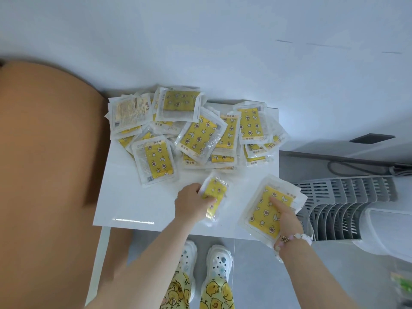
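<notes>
The left hand (191, 204) has its fingers curled round a single packet (215, 195) and holds it just above the white table (133, 204), near the front edge. This packet is a clear, crinkled plastic sleeve with a yellow sheet inside, printed with small stars, moons and flower shapes. It is bent in the grip, so the plastic catches the light. The right hand (286, 217) holds a stack of packets (259, 221) of the same kind at the table's front right corner. Its thumb is pressed on the top yellow face and the other fingers are hidden underneath, while the stack sits tilted and overhangs the table edge. A beaded bracelet (294, 238) circles that wrist. Behind both hands lies a loose pile of packets (200, 134) spread across the back of the table, overlapping at all angles, most of them yellow side up and one showing a pale printed back. A brown cardboard box (44, 175) stands against the table's left side, and a grey slatted crate (334, 208) sits to its right.
</notes>
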`<action>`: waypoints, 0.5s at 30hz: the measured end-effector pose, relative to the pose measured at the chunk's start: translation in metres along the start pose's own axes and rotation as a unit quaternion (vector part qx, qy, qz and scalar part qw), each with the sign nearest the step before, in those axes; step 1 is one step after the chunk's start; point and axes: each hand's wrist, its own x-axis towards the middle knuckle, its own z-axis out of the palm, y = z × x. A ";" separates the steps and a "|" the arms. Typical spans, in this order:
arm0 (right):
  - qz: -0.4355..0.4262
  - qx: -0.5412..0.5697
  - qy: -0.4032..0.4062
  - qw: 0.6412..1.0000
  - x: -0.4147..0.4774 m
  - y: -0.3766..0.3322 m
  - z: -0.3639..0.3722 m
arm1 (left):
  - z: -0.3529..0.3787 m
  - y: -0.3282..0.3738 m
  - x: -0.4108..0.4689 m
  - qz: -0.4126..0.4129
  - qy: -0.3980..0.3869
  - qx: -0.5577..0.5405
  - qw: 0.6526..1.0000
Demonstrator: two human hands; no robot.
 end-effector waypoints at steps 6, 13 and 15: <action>0.010 0.067 -0.097 0.993 -0.008 -0.004 0.028 | -0.025 0.047 -0.032 0.069 -0.076 -0.281 0.954; -0.043 -0.007 -0.122 0.992 -0.008 -0.003 0.041 | -0.007 0.057 -0.024 0.163 0.015 -0.032 0.986; -0.038 -0.034 -0.111 0.993 -0.003 -0.002 0.038 | -0.020 0.060 -0.013 0.169 -0.031 -0.044 0.984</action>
